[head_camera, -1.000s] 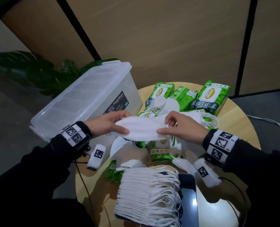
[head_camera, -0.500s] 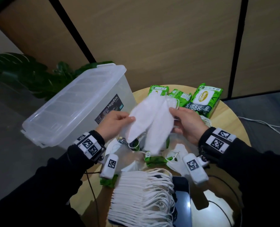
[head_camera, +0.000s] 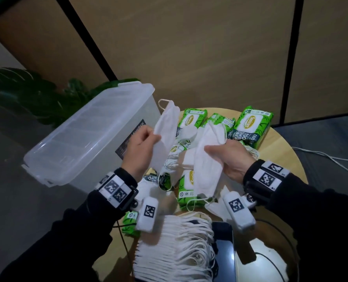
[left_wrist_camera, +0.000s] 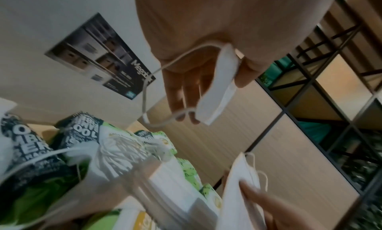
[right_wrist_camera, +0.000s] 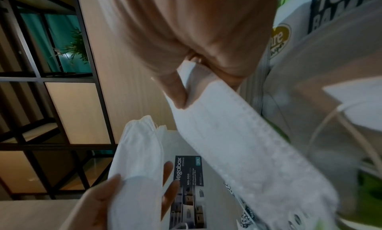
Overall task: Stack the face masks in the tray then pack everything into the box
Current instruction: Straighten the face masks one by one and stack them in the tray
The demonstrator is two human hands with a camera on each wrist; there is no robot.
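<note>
Far left, dim plant, mostly dark. Clear lidded box stands shut at the table's left edge, its label half hidden by the left hand. Left hand pinches one white face mask, thumb on front, fingers behind, ear loop dangling. Middle: loose masks and green wipe packs piled on the round table, overlapping, count unclear. Right hand clamps a second mask, apart from the first. Near bottom, mask stack blurred, covering most of the dark tray; lower edge cut off.
</note>
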